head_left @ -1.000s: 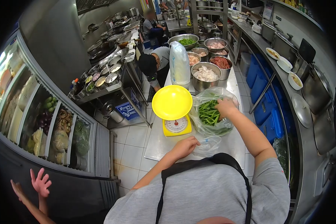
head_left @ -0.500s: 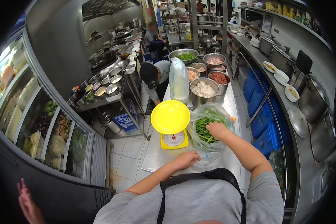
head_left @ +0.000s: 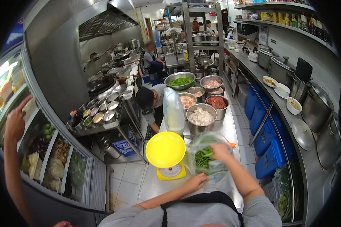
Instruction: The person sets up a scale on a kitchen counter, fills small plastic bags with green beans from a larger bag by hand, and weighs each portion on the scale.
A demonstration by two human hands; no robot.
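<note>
A clear plastic bag of cut green beans lies on the steel table. Inside its mouth is my right hand, fingers curled down over the beans, their tips partly hidden by plastic and beans. At the bag's near edge, my left hand is closed with its fingertips on the plastic. A kitchen scale with a round yellow pan stands just left of the bag. The pan holds nothing.
Behind the bag stand a pot of pale meat, a pot of red meat, a bowl of cut greens and a tall plastic-wrapped stack. A person bends at the table's left. Another person's arm reaches toward the glass-door fridge.
The view has tilted up, so the table sits lower in it. My right hand has gone deeper into the bag, and its mouth has shifted. The other person's hand at left has risen, one finger pointing.
</note>
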